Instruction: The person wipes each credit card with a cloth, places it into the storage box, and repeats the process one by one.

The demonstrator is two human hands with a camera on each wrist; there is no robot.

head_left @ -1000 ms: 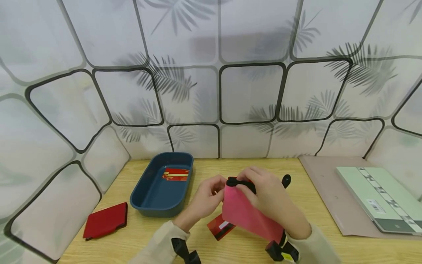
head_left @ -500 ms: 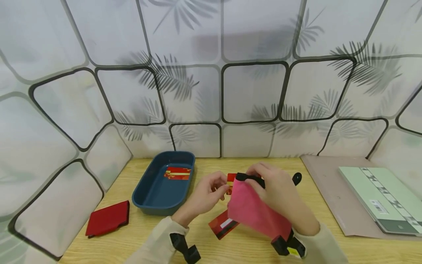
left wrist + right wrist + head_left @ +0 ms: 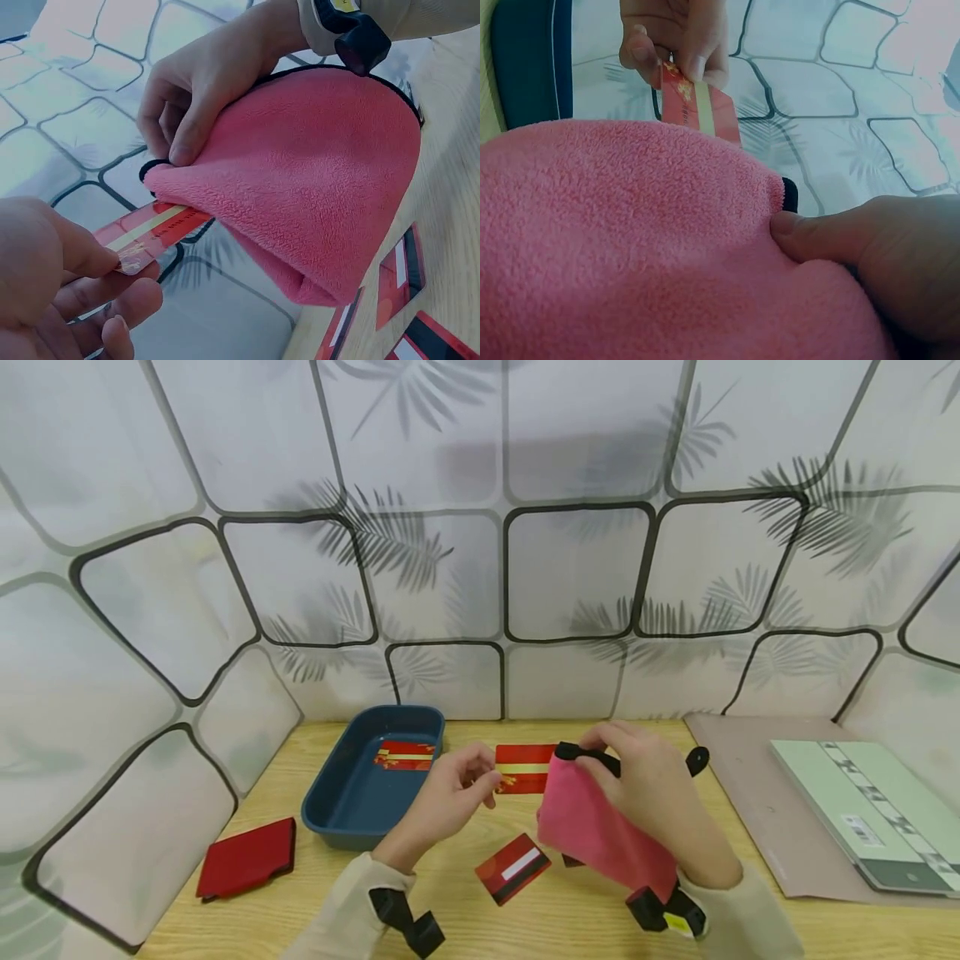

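My left hand (image 3: 450, 789) pinches the near end of a red card (image 3: 521, 768) with a gold stripe, between thumb and fingers. My right hand (image 3: 648, 781) grips a pink fleecy cloth (image 3: 600, 827) by its black-trimmed edge, and the cloth hangs folded below it. In the left wrist view, the card's far end meets the cloth's edge near the right thumb and is partly hidden there. A second red card (image 3: 513, 868) with a white strip and dark band lies on the table below the hands. Another card (image 3: 572, 861) shows only partly beneath the cloth.
Left of the hands stands a blue tray (image 3: 352, 841) with a red and gold card (image 3: 405, 756) in it. A red wallet-like case (image 3: 247, 858) lies at the left. On the right, a mint-green notebook (image 3: 825, 785) rests on a greyish-pink board (image 3: 738, 802). A patterned curtain (image 3: 573, 677) closes the back.
The red and gold card has come out leftward from the cloth, mostly into view. My right hand has moved right with the cloth, uncovering more of the card on the table.
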